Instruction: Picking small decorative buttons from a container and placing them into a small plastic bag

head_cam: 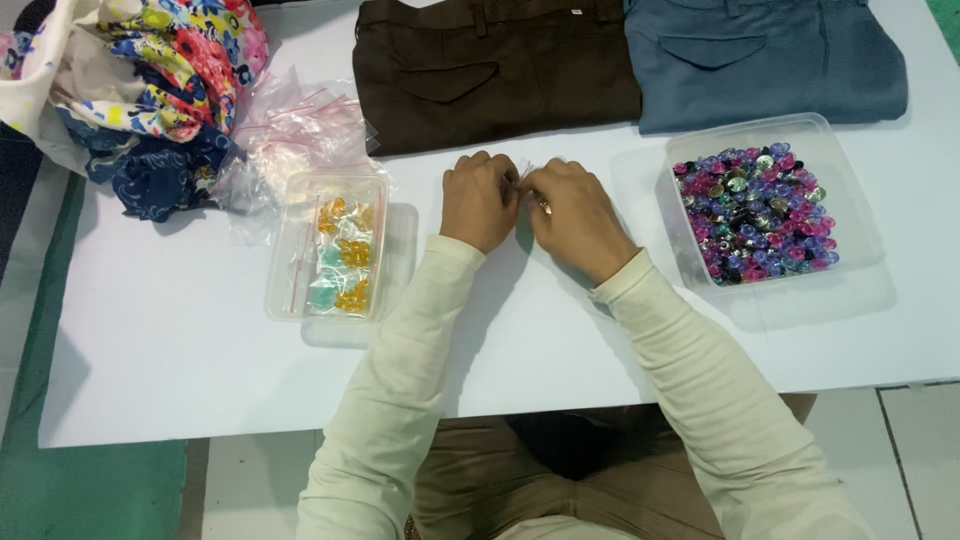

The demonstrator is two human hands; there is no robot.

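My left hand [480, 200] and my right hand [575, 218] meet at the middle of the white table [180, 330], fingertips pinched together on a small clear plastic zip bag [526, 170] with a red strip. The bag is mostly hidden by my fingers. To the right stands a clear plastic tub [850, 210] full of pink, purple and silvery buttons [755, 215]. To the left a smaller clear tub [283, 300] holds small bags of orange and pale green buttons [345, 265].
A heap of empty clear zip bags [290, 135] lies behind the left tub. Folded brown trousers [490, 70] and blue-grey trousers [760, 60] lie at the table's far edge. Bunched floral cloth [150, 80] fills the far left corner.
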